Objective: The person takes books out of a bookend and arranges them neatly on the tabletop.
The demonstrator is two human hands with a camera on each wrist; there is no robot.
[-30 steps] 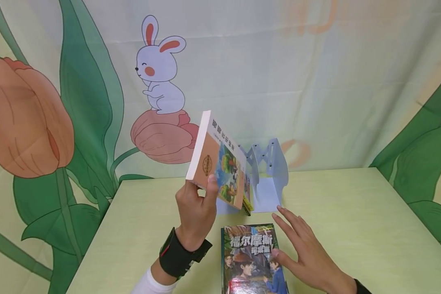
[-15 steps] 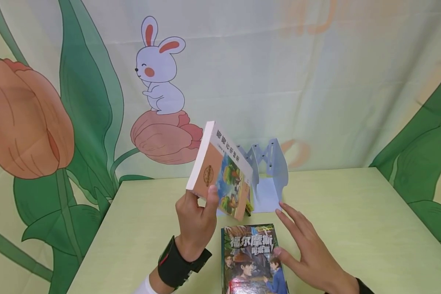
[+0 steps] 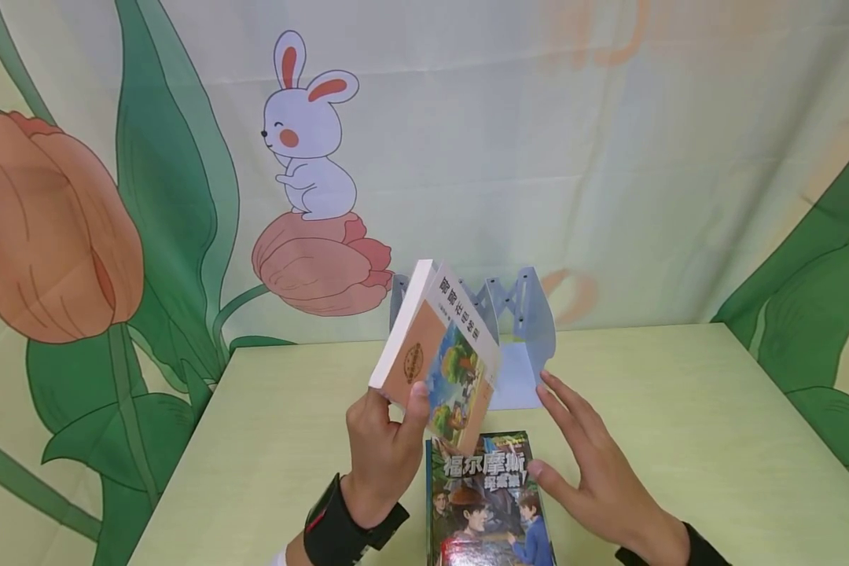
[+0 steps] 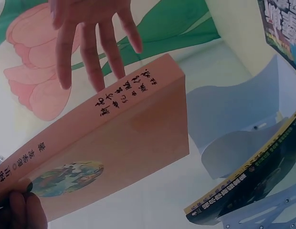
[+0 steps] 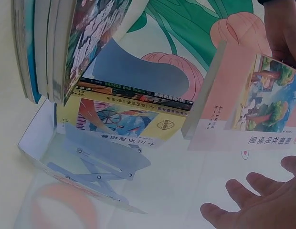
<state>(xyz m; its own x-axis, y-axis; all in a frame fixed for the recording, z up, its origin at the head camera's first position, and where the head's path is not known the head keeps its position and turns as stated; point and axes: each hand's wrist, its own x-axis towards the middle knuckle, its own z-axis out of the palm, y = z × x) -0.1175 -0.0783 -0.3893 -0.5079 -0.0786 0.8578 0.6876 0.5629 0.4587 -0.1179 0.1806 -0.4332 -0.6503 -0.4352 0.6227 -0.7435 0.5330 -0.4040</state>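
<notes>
My left hand [image 3: 385, 452] grips an orange-and-white paperback book [image 3: 453, 369] by its lower left corner, thumb on the front cover. The book is held up and tilted, its lower end overlapping a stack of books [image 3: 481, 511] in the head view. My right hand [image 3: 601, 472] is beside the stack's right edge, fingers spread and holding nothing. Behind the paperback stands a light blue expandable bookend rack [image 3: 527, 330]. Upright in it, in the right wrist view, are a yellow book [image 5: 133, 117] and a dark-spined book [image 5: 138, 90]. The paperback hides much of the rack in the head view.
The stack has a Sherlock-style comic cover on top and holds several books. A pale green table [image 3: 269, 464] bears everything. Close behind its back edge hangs a printed curtain [image 3: 679, 196] with a rabbit and tulips.
My left hand has lowered the paperback and brought it slightly right and nearer, so its lower end now overlaps the stack. My right hand has stayed nearly in place, shifting only slightly.
</notes>
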